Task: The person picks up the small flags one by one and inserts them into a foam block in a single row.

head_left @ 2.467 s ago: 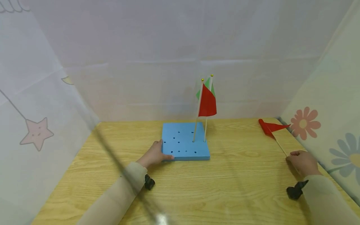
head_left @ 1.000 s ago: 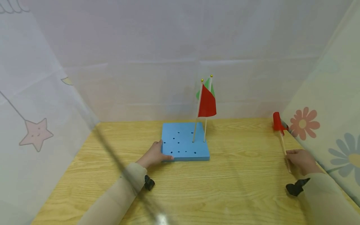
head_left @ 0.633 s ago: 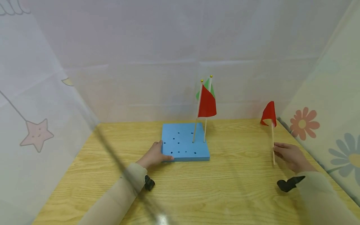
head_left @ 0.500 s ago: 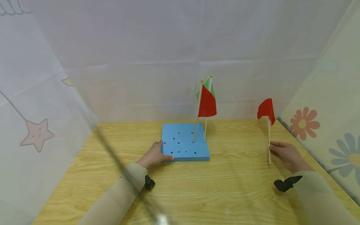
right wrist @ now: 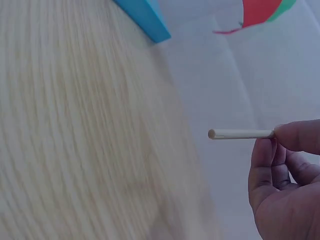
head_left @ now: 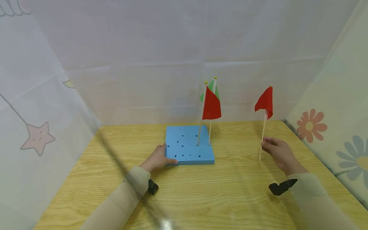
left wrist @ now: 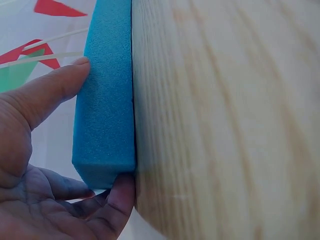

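A blue foam block [head_left: 188,144] with several holes lies on the wooden table [head_left: 224,191]. A red flag [head_left: 212,105] and a green flag [head_left: 214,88] stand upright in it. My left hand [head_left: 157,158] grips the block's near left corner, thumb on top [left wrist: 50,92] and fingers below [left wrist: 117,200]. My right hand [head_left: 277,154] pinches the stick of another red flag [head_left: 265,99], holding it nearly upright above the table, right of the block. The stick's bare lower end [right wrist: 235,134] pokes out past the fingers [right wrist: 295,136].
White fabric walls with star and flower prints [head_left: 310,126] close in the table on the left, back and right. Black wrist straps [head_left: 281,187] sit on both sleeves.
My right hand lifted the red flag off the table at the right, stood it upright and carried it left toward the block. The left hand stayed on the block.
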`<state>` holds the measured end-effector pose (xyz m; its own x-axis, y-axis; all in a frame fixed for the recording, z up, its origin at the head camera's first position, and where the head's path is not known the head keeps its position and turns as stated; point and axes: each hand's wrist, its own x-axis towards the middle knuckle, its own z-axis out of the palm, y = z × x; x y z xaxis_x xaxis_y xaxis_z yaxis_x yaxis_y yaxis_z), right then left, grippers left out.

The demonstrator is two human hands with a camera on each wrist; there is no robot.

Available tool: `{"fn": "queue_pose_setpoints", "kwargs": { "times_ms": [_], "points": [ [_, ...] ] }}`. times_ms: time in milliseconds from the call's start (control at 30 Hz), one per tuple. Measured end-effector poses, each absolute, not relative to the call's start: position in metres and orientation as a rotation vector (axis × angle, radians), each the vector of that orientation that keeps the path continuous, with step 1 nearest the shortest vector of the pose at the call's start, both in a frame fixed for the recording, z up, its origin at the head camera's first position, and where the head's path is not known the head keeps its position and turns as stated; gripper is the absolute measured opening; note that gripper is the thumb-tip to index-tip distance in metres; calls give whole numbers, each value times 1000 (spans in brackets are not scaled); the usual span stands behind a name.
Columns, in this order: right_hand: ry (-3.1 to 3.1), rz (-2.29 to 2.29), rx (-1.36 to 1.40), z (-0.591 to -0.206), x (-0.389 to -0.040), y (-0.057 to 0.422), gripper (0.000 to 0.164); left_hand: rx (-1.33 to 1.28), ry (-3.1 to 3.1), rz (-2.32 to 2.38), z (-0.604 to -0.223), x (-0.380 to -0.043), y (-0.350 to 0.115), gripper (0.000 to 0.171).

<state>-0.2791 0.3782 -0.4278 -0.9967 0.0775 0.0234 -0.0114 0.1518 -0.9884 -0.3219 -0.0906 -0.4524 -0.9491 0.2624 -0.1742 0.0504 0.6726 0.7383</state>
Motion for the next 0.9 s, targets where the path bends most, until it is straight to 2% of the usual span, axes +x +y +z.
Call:
{"fn": "queue_pose_setpoints", "kwargs": {
  "times_ms": [500, 900],
  "points": [
    [-2396, 1798, -8, -415, -281, 340, 44, 264, 2626, 1146, -452, -322, -91, 110],
    [-2409, 1693, 50, -408, -286, 307, 36, 275, 2617, 1158, -452, -321, -92, 109]
  ]
}}
